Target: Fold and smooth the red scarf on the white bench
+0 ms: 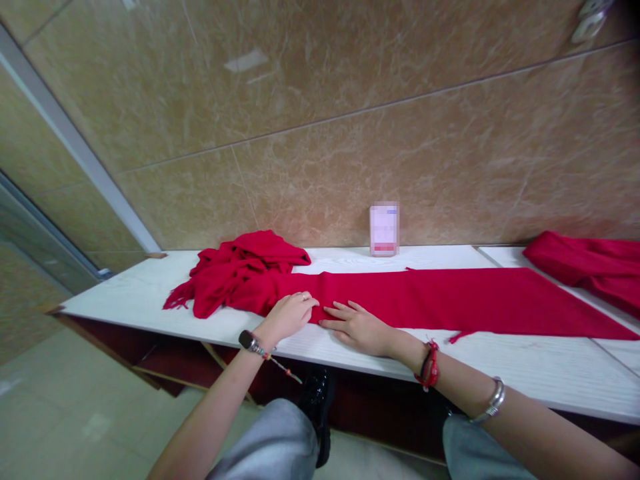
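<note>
A long red scarf (450, 300) lies stretched flat along the white table (525, 373), its left end bunched in a fringed heap (240, 270). My left hand (290, 315) rests on the scarf's near edge with fingers curled and pinched on the fabric. My right hand (357, 327) lies flat beside it, fingers spread, pressing the scarf's near edge to the table. The two hands almost touch.
A second red scarf (595, 267) lies at the far right of the table. A small pink card (384, 230) stands against the tiled wall. My knees sit below the table's front edge, and a glass door frame runs at the left.
</note>
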